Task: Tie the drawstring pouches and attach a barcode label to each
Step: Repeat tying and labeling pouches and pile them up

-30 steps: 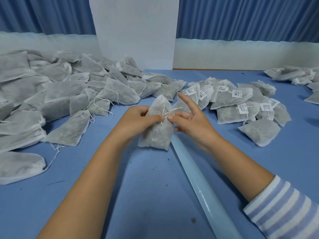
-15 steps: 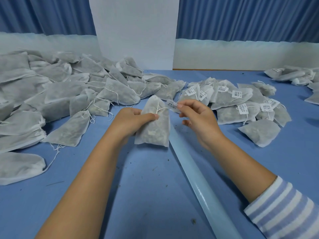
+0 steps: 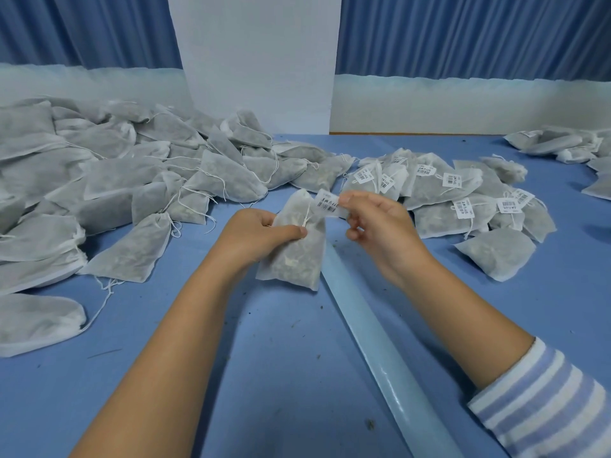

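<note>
Vs 1 s ago, when our right hand (image 3: 380, 229) was only tugging the string (image 3: 307, 217) w/ the index finger stuck out and no tag in sight, we now have a label (image 3: 328, 204) pinched at its right end btw thumb and fingertips. It's barcode side up, stretched flat just beside the neck of the pouch (image 3: 291, 256). Our left hand (image 3: 261, 231) hasn't let go: thumb across the front, fingers curled behind, gripping the pouch upright approx dead centre over the table (image 3: 281, 358). The pale tube (image 3: 380, 338) runs off toward 5 o'clock from beside the pouch. We read that as tying prob. done, i.e. we're onto the labelling step for this one. Whether the label is already stuck to the string we can't tell. The untagged heap (image 3: 132, 180) sits at 10 o'clock and the tagged heap (image 3: 436, 219) at 1 o'clock, so plenty left to do.
</note>
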The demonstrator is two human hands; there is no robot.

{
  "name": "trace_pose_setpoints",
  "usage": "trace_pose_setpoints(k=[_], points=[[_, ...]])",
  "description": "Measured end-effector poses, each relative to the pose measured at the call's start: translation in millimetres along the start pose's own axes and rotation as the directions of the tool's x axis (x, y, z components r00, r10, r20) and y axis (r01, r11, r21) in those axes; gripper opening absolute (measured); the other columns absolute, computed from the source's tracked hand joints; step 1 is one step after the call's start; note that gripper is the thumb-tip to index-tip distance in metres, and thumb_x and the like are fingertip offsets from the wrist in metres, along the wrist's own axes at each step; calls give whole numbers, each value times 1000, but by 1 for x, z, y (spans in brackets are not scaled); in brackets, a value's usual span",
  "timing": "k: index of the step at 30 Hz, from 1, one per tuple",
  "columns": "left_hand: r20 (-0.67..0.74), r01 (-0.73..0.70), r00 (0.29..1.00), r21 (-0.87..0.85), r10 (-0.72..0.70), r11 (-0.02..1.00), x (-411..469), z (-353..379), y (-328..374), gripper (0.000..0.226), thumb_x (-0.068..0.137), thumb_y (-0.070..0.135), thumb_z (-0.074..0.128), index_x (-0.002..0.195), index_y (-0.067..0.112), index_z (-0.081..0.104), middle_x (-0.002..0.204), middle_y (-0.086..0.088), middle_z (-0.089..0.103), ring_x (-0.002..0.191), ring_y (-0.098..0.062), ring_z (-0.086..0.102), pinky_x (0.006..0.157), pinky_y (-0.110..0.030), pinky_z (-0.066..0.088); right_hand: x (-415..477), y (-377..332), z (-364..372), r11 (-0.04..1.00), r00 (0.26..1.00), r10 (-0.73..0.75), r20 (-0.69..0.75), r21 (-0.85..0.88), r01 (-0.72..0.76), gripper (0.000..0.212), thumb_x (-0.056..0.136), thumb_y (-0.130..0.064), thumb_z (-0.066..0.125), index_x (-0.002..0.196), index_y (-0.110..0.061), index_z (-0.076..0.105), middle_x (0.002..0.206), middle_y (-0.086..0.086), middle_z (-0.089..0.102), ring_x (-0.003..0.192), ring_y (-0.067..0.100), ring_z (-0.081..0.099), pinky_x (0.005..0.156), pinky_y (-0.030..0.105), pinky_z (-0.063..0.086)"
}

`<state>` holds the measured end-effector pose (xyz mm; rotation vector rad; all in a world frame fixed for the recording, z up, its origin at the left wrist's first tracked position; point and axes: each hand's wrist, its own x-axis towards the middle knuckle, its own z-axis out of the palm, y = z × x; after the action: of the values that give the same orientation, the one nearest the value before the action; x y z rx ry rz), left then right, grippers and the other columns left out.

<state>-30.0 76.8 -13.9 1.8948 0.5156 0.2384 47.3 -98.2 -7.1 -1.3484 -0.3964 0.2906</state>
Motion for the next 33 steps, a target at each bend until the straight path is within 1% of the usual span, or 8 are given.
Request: trace_pose_setpoints(k=[6, 11, 17, 21, 25, 27, 29, 33], points=[[-49, 34, 998, 39, -32, 999, 3, -3, -1, 34, 73, 35, 83, 57, 17, 59, 43, 15, 51, 32, 0, 40, 34, -12, 25, 5, -7, -7, 972, 995, 30, -95, 234, -7, 16, 85, -8, 68, 74, -18, 72, 55, -9, 46, 51, 8, 41, 47, 19, 35], [-39, 2, 999, 35, 0, 999, 0, 0, 0, 35, 75, 34, 83, 81, 1, 72, 65, 4, 65, 52, -8, 54, 48, -19, 35, 4, 1, -3, 995, 996, 84, 42, 51, -86, 20, 85, -13, 70, 67, -20, 77, 55, -9, 49, 50, 5, 43, 47, 18, 38], [67, -65, 996, 39, 62, 997, -8, 3, 6, 35, 72, 34, 85, 91, 6, 76, 88, -11, 74, 73, -13, 63, 68, -28, 45, 1, 11, 1, 969, 991, 114, 76, -226, -95, 15, 83, -18, 73, 73, -28, 79, 68, -5, 58, 56, 6, 42, 52, 17, 39], [117, -89, 990, 30, 85, 996, -9, 2, 7, 26, 73, 33, 85, 89, 15, 78, 87, -5, 77, 76, -12, 70, 72, -30, 51, 1, 11, -1, 960, 998, 51, 39, -279, -38, 10, 81, -23, 76, 74, -30, 78, 65, -14, 63, 55, 1, 47, 59, 19, 43], [191, -120, 974, -29, 124, 992, -12, 1, 7, 37, 66, 38, 88, 95, 18, 78, 92, -4, 77, 90, -19, 74, 87, -38, 56, 1, 11, -2, 963, 998, 54, 33, -266, -43, 6, 81, -23, 76, 76, -27, 77, 66, -10, 62, 55, 3, 47, 61, 20, 44], [226, -124, 965, -50, 132, 991, -13, 2, 8, 47, 61, 49, 85, 95, 17, 77, 88, -3, 77, 84, -14, 73, 82, -34, 55, 1, 12, -1, 961, 999, 34, 16, -275, -28, 6, 81, -22, 77, 76, -26, 77, 69, -5, 61, 60, 6, 48, 59, 19, 44], [163, -107, 980, -31, 111, 994, -13, 5, 10, 60, 62, 62, 79, 89, 9, 73, 71, 0, 66, 66, -10, 61, 68, -30, 45, 0, 13, -1, 959, 1000, 5, 21, -285, 1, 5, 81, -21, 77, 77, -24, 76, 73, 4, 56, 65, 10, 46, 56, 17, 41], [44, -81, 995, -71, 84, 994, -8, 12, 8, 50, 88, 46, 67, 94, -4, 65, 75, -4, 56, 70, -15, 48, 68, -32, 35, -2, 13, 2, 962, 997, -57, 46, -264, 67, 10, 82, -15, 76, 87, -23, 73, 74, 6, 49, 68, 15, 43, 56, 17, 38]])
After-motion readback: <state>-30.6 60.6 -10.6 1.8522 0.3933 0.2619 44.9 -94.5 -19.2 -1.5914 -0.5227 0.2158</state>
